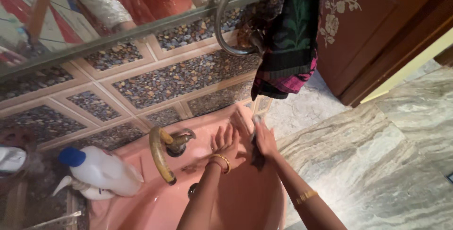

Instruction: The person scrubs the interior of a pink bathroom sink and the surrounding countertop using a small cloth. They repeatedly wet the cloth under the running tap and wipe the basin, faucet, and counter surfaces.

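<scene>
left hand (225,144): open, fingers spread and pointing up toward the far rim of the basin, palm turned to the other hand; a gold and red bangle (221,162) sits at the wrist. it grips nothing.
right hand (264,140): fingers closed around a dark, wet-looking scrap of cloth (257,157), which hangs down below the palm; a small pale bit shows at the fingertips, too blurred to tell what it is. a thin gold bracelet (305,196) rides further down the forearm.
hands together: just beside each other over the right half of the basin, close but i cannot tell if they touch.
basin (155,206): pink, set against the tiled wall; the dark cloth is above its bowl, near the right rim.
tap (163,152): curved, brass-coloured spout arching down into the basin, to the left of the left hand; i see no clear stream from it.
bottle (101,169): white plastic with a blue cap, lying tilted on the left edge of the basin, well apart from both hands.
wall (155,86): pebble-pattern tiles in pale frames, a mirror above.
towel ring (236,17): metal loop on the wall with a green and pink patterned cloth (290,41) draped over it, above the hands.
floor (377,164): grey veined marble to the right, a dark red door (368,27) beyond.
</scene>
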